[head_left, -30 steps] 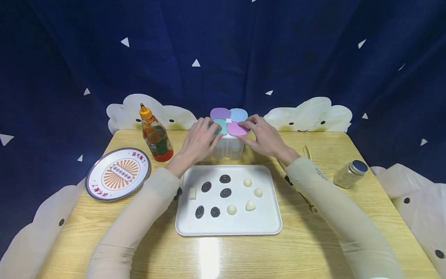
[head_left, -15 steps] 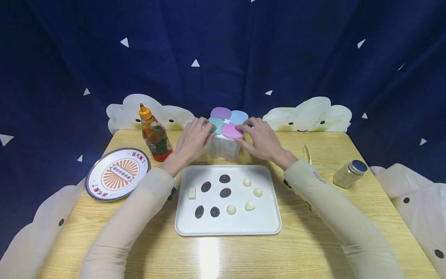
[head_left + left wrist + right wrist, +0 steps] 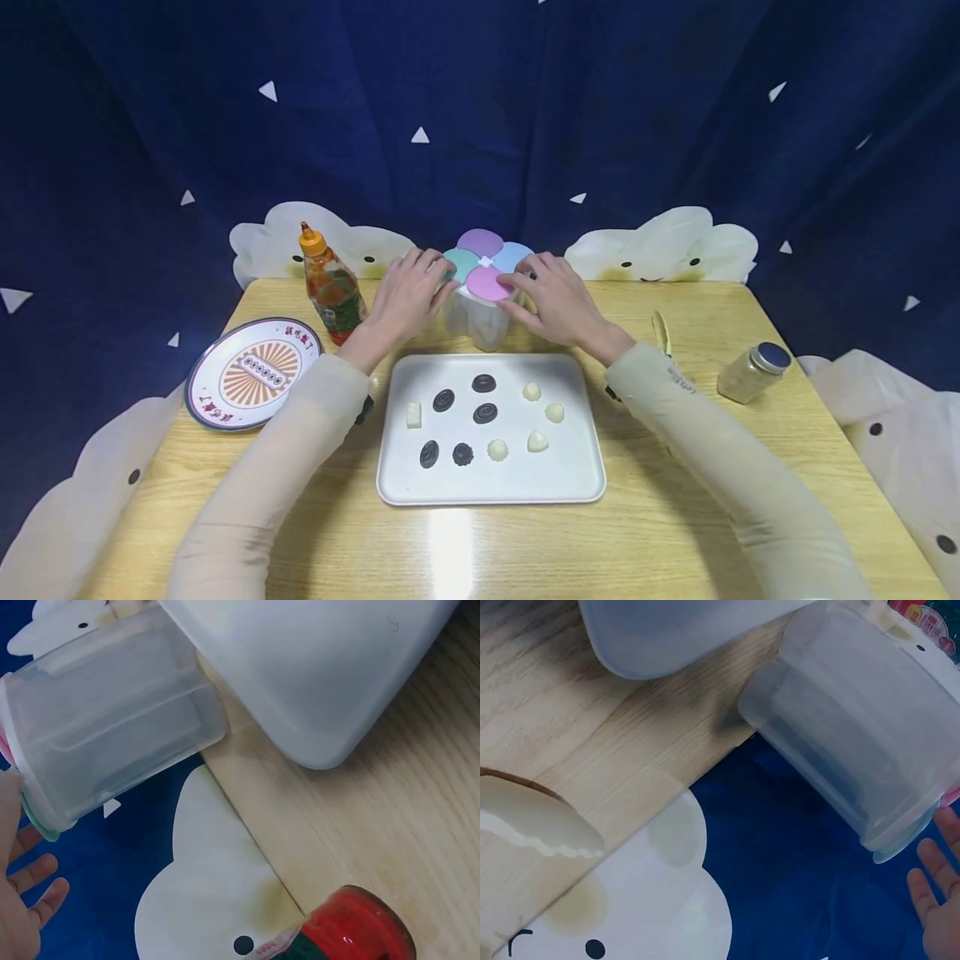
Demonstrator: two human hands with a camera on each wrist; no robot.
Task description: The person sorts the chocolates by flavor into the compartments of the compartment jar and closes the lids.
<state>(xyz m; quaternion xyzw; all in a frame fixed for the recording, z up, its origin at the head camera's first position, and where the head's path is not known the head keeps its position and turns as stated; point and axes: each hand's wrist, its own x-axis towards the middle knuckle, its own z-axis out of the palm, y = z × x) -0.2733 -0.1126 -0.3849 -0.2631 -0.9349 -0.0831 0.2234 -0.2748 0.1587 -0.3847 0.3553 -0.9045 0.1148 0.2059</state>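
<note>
Tub (image 3: 487, 323)'s far side, left hand (image 3: 405, 292) loosely spread by green lid (image 3: 461, 262), right hand (image 3: 557, 298) curved at pink lid (image 3: 486, 285), can't tell if gripping

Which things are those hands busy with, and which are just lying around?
In use:
- left hand
- right hand
- flower-topped container

Seemingly just sitting there:
- white tray
- dark pieces
- pale pieces
- plate
- sauce bottle
- jar

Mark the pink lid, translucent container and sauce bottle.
Pink lid (image 3: 487, 284): head view, top face.
Translucent container (image 3: 116, 724): left wrist view, side wall.
Sauce bottle (image 3: 331, 287): head view, mid-body.
</note>
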